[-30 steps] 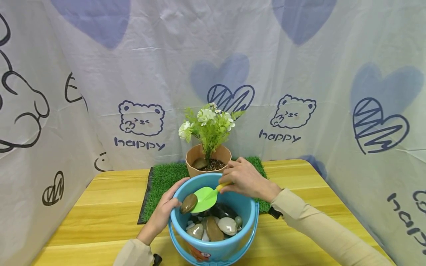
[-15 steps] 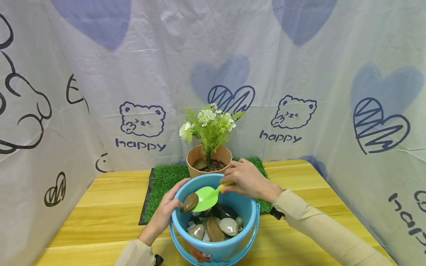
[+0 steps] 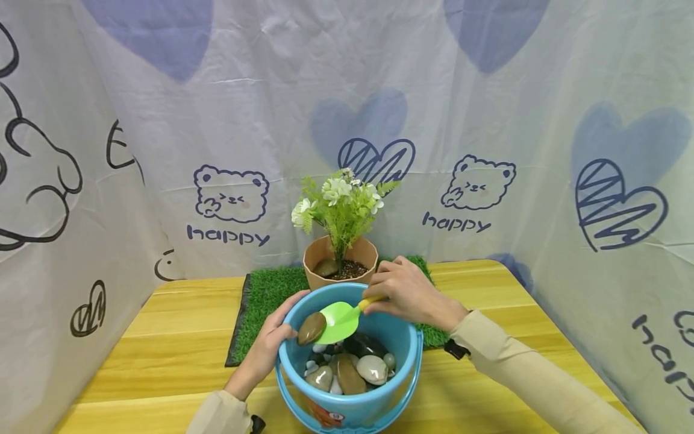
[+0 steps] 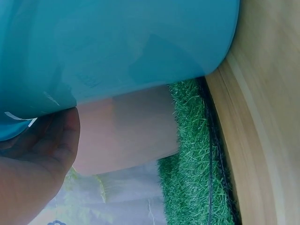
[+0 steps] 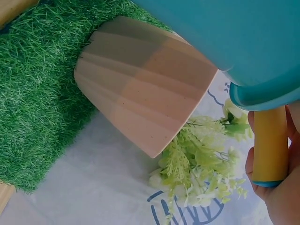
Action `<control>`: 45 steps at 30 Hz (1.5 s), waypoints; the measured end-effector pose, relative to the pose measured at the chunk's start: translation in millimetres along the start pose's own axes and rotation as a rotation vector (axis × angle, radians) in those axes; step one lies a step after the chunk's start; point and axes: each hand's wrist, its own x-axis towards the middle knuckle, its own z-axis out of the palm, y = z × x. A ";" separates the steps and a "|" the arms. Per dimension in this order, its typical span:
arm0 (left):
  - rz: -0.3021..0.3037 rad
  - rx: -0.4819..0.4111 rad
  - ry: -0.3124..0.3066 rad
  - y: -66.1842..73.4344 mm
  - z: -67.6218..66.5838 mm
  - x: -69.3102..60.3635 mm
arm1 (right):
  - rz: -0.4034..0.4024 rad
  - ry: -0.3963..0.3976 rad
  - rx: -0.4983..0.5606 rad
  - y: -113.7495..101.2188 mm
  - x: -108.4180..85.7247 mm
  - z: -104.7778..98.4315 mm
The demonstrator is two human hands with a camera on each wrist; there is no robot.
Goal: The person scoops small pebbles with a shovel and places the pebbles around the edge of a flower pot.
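In the head view, we see the left hand (image 3: 268,342) gripping the rim of a blue bucket (image 3: 368,411), its thumb bent over the edge. The right hand (image 3: 405,290) pinches the yellow handle of a green shovel (image 3: 340,324), which slants down into the bucket. A brown stone (image 3: 311,330) sits at the blade's tip, near the thumb; we cannot tell whether thumb and stone touch. Below lie a black stone (image 3: 365,345), a pale stone (image 3: 372,369) and others. Just behind the bucket, a pot (image 3: 320,282) of white flowers (image 3: 337,190) stands on a grass mat (image 3: 268,301) on the wooden table (image 3: 173,343).

In the left wrist view, we find the fingers against the bucket's outside, with the pot close behind it.

In the right wrist view, we see the fingers wrapped round the shovel's handle beside the bucket's lip; the blade is hidden.
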 end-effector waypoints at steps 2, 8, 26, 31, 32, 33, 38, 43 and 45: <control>0.000 0.002 0.000 -0.2 -0.2 0.0 | -0.001 0.006 0.009 0.1 -0.8 0.1; -0.001 0.001 -0.003 -0.6 -0.4 0.2 | -0.013 0.014 0.022 0.4 -1.6 0.4; -0.038 -0.043 -0.002 2.4 0.3 2.4 | 0.036 0.064 -0.033 11.0 -0.8 -16.2; -0.061 -0.053 -0.014 3.6 -0.1 2.4 | 0.038 0.084 -0.054 18.2 1.3 -27.7; -0.065 -0.048 -0.012 3.6 -0.2 2.0 | 0.043 0.088 -0.055 20.0 1.8 -29.8; -0.067 -0.042 -0.009 3.6 -0.3 1.8 | 0.048 0.093 -0.052 21.9 2.4 -31.9; -0.049 -0.021 -0.003 3.0 0.3 1.5 | 0.100 0.101 -0.051 32.5 4.7 -39.1; -0.006 -0.021 -0.008 1.9 1.1 1.5 | 0.140 0.061 -0.092 41.0 5.7 -39.9; -0.004 -0.018 -0.003 1.6 1.1 1.0 | 0.161 0.038 -0.098 43.0 5.8 -39.2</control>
